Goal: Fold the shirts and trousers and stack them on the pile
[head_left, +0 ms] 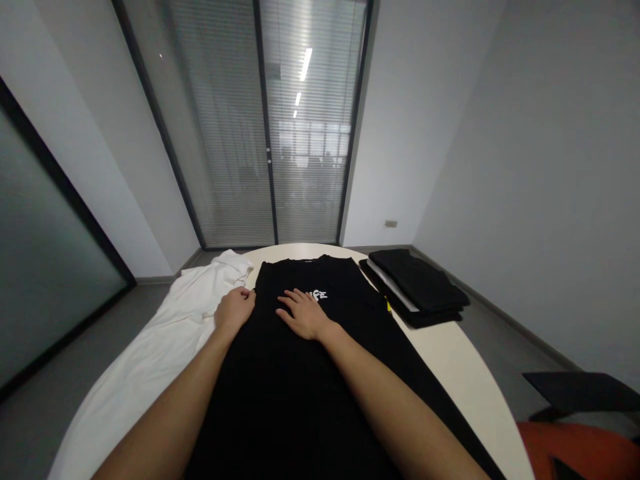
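- Shirt [295, 380]: black, spread out on the table [470, 367], collar at the far end, body running toward the camera. Surface mostly smooth; I cannot make out folds in the darkest area.
- Print [319, 295]: white lettering on the upper part. My right hand [303, 315] covers part of it; the last letter looks like E. I cannot read the full word.
- Label [309, 261]: small and pale, inside the collar; illegible at this size.
- Right hand: released, palm down, fingers spread on the fabric.
- Left hand [234, 308]: fingers curled at the shirt's left edge; I cannot tell whether they grip it.
- Adjacent items: white cloth [175, 327] to the left; dark stack [423, 283] to the right.
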The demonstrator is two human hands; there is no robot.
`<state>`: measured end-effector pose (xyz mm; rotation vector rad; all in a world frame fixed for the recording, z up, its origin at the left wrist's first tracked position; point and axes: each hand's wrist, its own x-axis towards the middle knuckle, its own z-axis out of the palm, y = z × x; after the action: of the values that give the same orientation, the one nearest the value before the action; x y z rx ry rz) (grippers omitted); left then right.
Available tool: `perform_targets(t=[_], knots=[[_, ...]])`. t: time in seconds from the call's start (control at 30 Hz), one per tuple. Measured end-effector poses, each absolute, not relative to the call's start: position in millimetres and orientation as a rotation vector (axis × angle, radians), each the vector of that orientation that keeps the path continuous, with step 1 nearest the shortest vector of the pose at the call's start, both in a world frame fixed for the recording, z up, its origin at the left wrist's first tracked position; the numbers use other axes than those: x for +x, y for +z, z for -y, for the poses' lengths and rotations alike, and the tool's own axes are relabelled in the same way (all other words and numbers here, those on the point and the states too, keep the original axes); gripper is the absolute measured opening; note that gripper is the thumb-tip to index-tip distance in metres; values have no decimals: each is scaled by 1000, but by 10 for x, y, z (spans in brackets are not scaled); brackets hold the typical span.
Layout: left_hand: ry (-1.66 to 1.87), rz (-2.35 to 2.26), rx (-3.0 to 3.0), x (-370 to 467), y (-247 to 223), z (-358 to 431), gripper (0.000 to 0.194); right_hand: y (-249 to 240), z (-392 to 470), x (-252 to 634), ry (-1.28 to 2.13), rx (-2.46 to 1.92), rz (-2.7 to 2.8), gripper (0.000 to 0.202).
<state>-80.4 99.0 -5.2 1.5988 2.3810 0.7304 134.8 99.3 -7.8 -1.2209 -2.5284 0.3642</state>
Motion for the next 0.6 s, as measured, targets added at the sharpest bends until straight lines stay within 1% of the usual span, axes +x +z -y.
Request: perform_targets(t=[0.13,0.23,0.33,0.47,0.6], knots=[[705,-2452,1624,-768,-66,-952,28,20,-1093,1204,156,-1245,2516,46],[677,-2486,1665,-751,-69,-930,30,68,-1226,1019,94,-1083,2531,42],[639,-2497,1691,-741,-55,-921,29,53,-1366,807,202,-974,2603,46],[531,-2519,1754,-735,-31,-924,28,-45,-1488,607,422,-1171,2704,52],[442,-2544,1799,-730,-15,-929,31,-148,-1550,555,429,-1281,2668,57]])
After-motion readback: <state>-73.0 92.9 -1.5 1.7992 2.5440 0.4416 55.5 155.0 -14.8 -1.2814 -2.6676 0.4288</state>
